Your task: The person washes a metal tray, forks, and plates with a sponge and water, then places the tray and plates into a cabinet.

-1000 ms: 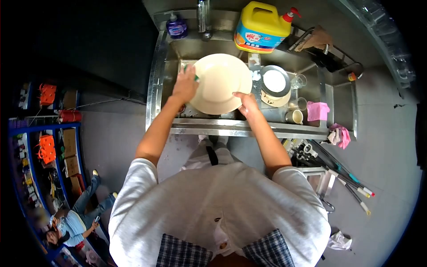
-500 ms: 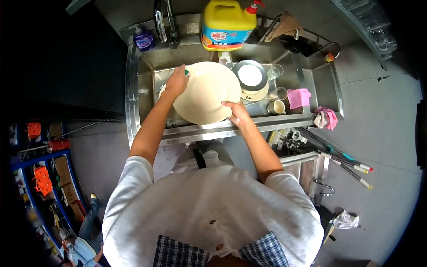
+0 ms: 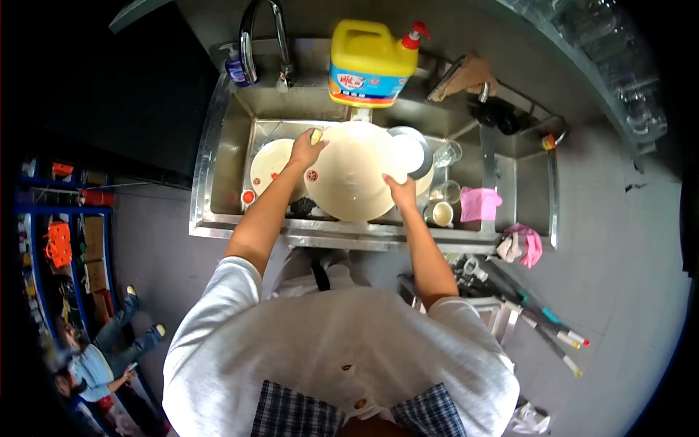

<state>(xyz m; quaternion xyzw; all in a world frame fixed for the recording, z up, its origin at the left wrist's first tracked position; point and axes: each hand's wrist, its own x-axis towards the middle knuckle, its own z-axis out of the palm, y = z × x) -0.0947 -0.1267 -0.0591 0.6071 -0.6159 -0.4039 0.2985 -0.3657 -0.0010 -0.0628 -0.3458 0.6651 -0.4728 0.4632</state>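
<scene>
A large cream plate (image 3: pixel 353 175) with a small red round mark is held over the sink. My right hand (image 3: pixel 400 192) grips its right edge, thumb on the upper face. At its upper left edge, my left hand (image 3: pixel 306 151) is closed on a small yellow sponge (image 3: pixel 316 136) with a dark side. Another cream plate (image 3: pixel 268 164) lies in the left basin, partly behind my left forearm. Right of the large plate are a grey-rimmed bowl with a white inside (image 3: pixel 409 154), glass cups (image 3: pixel 448 154) and a light mug (image 3: pixel 441 213).
A yellow detergent jug (image 3: pixel 368 69) with a red pump stands behind the sink (image 3: pixel 320 234), near the faucet (image 3: pixel 284 69) and a purple soap bottle (image 3: pixel 236 69). A pink cloth (image 3: pixel 480 204) lies at the right. A person (image 3: pixel 98 368) is at lower left.
The large plate has moved right in view, and its red mark now shows. My left hand no longer covers the second plate as before, which is now uncovered at left. The view has shifted.
</scene>
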